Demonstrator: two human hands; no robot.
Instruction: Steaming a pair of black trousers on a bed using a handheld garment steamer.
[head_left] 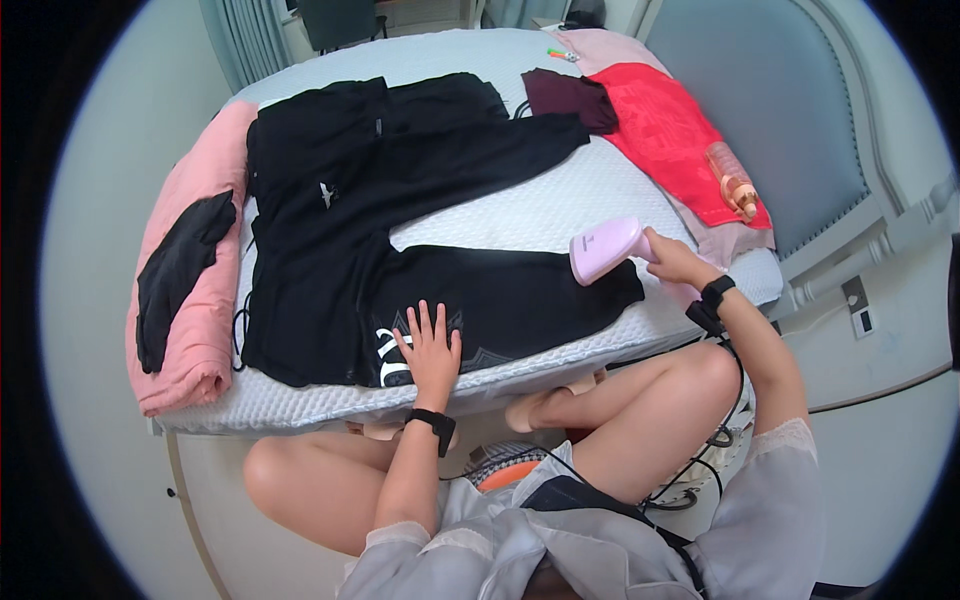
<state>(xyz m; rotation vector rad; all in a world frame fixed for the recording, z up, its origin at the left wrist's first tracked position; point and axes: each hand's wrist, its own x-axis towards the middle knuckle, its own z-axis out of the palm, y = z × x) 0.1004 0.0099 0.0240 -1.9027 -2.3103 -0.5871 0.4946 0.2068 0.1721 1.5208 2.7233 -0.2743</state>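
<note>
- The right hand (680, 262) is clamped around the handle of one pink handheld garment steamer (606, 248); the fingers hide much of that handle.
- Directly under the steamer's head lies one leg of the black drawstring sweatpants (490, 290); whether the head touches the cloth is hard to tell.
- Two black wristbands show, one just behind the grip, the other on the left wrist.
- Left of the grip, the left hand (432, 360) presses flat on the sweatpants, fingers apart, clasping nothing and covering part of a white print.
- Beyond the grip to the right, one clear pink bottle (733, 182) lies on a red cloth (665, 115).
- Farther ahead sits one crumpled maroon garment (562, 98), its shape unclear.
- Ahead and left, more black cloth (450, 95) meets the sweatpants; whether it is separate cannot be told.
- Far left of the grip, one black garment (180, 275) drapes over a rolled pink quilt (225, 150).
- Farthest ahead, one chair (340, 20) is cut off by the upper edge.
</note>
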